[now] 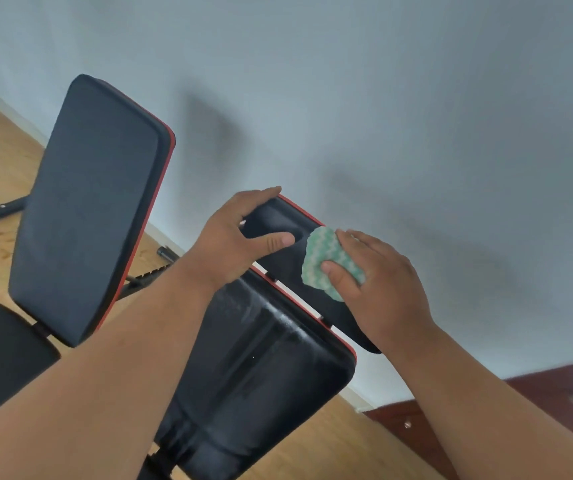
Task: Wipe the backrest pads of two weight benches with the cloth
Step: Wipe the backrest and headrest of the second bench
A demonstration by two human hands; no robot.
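**At the head pad of the nearer bench, one hand braced while the other wiped**

On the top section of the nearer bench's backrest pad (pixel 278 230), our left hand (pixel 240 237) gripped the pad's end, thumb in front and fingers curled over the edge, likely to steady it. Our right hand (pixel 378 271) pressed the green-and-white cloth (pixel 323 258) flat against it, fingers fairly straight, thumb across the cloth. The pad's long axis ran from near us up toward the wall (pixel 382 98). The second bench's backrest (pixel 87 202) stood beside it, tilted upright.
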